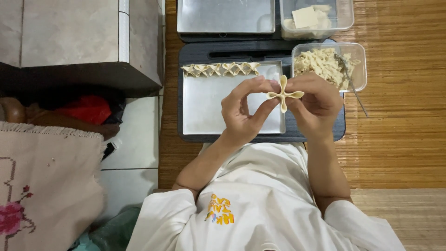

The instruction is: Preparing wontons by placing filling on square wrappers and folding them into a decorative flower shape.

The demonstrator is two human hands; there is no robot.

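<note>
Both hands pinch one folded dumpling wrapper between them: left hand and right hand each clamp a side. Metal tray lies just under the left hand, row of folded dumplings beyond it. Filling tub with spoon sits beyond the right hand.
</note>
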